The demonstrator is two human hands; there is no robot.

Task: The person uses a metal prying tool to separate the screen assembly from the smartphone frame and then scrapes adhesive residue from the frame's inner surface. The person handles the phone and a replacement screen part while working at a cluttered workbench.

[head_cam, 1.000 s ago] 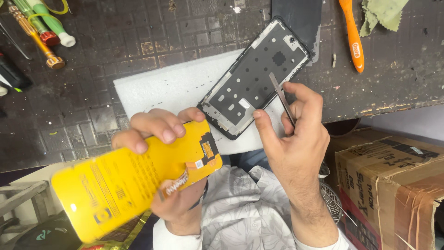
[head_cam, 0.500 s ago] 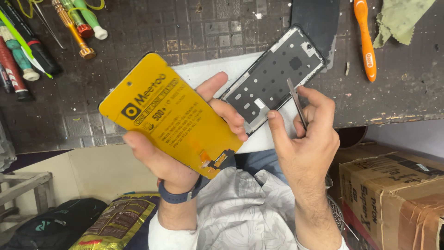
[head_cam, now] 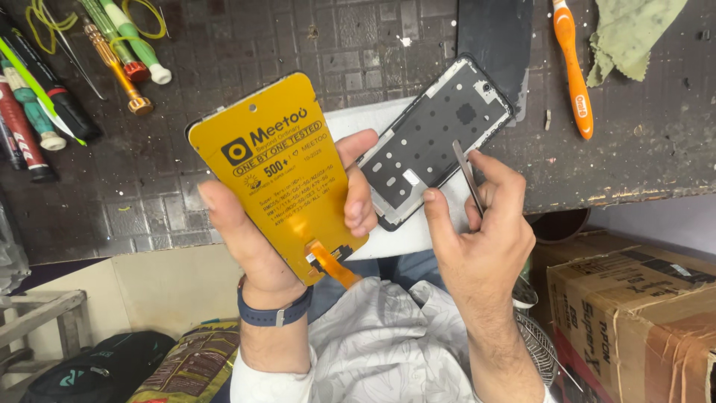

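- left hand [head_cam: 276, 224] had the yellow-backed phone screen [head_cam: 280, 175] held up over the table's near edge, fingers [head_cam: 358, 183] wrapped round its right side, thumb on the left
- orange flex cable [head_cam: 332, 265] dangled off the screen's bottom end
- right hand [head_cam: 477, 231] pinched thin metal tweezers [head_cam: 468, 175], thumb and fingers pressed together on them
- the tweezer tip sat just over the black phone frame [head_cam: 432, 138], which lay on a white sheet [head_cam: 395, 239] at the table's near edge
- orange toothbrush [head_cam: 570, 67] and screwdrivers [head_cam: 119, 52] lay further back
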